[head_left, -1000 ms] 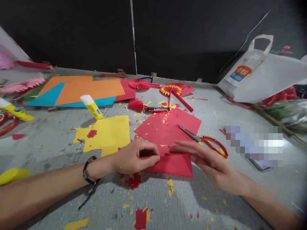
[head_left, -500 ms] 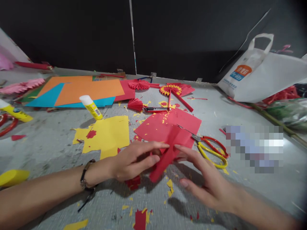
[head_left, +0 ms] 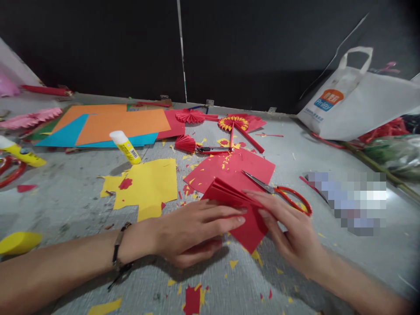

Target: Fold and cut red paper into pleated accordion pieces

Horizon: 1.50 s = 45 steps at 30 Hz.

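Observation:
A sheet of red paper [head_left: 251, 232] is between my two hands, folded into narrow pleats along its far edge, with a flat part hanging toward me. My left hand [head_left: 197, 232] lies over its left side, fingers closed on the folds and thumb partly hidden. My right hand [head_left: 292, 238] pinches the pleats' right end between thumb and fingers. Just beyond, a larger red sheet [head_left: 256, 164] lies flat under yellow scraps. Scissors [head_left: 269, 189] with red and yellow handles rest partly on that sheet, their lower handle mostly hidden behind my right hand.
Yellow paper [head_left: 147, 179] and a glue stick [head_left: 126, 146] lie left of centre. Farther back are orange sheets [head_left: 124, 124], a utility knife [head_left: 215, 149] and a pleated fan [head_left: 232, 124]. A white bag [head_left: 357, 96] stands at right. A black panel [head_left: 98, 48] closes off the back.
The red paper has turned and opened out, showing its pleats and a flat part. My right hand has closed on its right end; my left hand has shifted lower along it.

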Tool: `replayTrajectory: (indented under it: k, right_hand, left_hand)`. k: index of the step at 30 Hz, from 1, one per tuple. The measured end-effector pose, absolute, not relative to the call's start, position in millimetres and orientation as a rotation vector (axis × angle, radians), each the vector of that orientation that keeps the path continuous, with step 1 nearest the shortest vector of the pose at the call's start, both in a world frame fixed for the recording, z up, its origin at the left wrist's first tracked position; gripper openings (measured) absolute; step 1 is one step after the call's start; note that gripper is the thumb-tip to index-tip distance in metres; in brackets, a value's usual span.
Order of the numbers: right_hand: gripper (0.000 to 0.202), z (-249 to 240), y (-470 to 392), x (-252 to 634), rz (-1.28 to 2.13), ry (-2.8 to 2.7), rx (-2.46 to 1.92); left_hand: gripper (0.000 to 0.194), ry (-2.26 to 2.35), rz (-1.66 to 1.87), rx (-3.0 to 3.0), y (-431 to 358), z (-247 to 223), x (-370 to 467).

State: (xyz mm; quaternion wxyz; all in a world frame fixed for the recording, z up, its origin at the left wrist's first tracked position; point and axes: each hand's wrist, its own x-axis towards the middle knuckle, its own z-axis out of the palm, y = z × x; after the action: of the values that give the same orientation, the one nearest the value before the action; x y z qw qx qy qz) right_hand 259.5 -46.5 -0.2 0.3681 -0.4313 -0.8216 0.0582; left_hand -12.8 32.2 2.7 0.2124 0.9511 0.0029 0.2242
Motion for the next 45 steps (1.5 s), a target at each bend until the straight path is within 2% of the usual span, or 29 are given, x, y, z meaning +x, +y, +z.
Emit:
replayTrajectory:
  k: [5,7,12,17,20,23,26,32,36,45]
  right_hand:
    - [0.062,10,-40,274,-0.48,-1.869,-1.077]
    - [0.066,12,-40,276,-0.586,-1.908,-1.074]
    - [0.055,-1,-37,265,-0.15,-2.332,-1.047]
    - [0.051,-12,-35,262,0.084,-2.394,-1.124]
    - [0.046,-13,-36,265,0.075,-2.374,-1.172]
    - [0.036,-11,-37,266,0.02,-2.354,-1.182]
    - [0.034,-9,-38,264,0.022,-2.353,-1.209]
    - [0.033,-8,-41,262,0.106,-2.3,-1.229]
    - [0.038,-12,-39,265,0.087,-2.34,-1.193]
    - [0.034,-14,-38,264,0.017,-2.316,-1.173]
  left_hand:
    - [0.032,0.093,0.884,2.67,31,-1,-13]
    - [0.03,0.135,1.043,2.677,29,-3,-14]
    - [0.028,0.299,1.402,2.726,24,-5,-13]
    - [0.022,0.347,1.219,2.82,25,-5,-11]
    - [0.019,0.4,0.923,2.821,28,-5,-10]
    - [0.016,0.466,0.77,2.776,31,-8,-9]
    - [0.013,0.469,0.774,2.691,33,-11,-10]
    - [0.024,0.403,0.769,2.626,37,-13,-12]
    - [0.024,0.425,0.742,2.679,38,-12,-11]
    - [0.023,0.47,0.76,2.569,37,-12,-11]
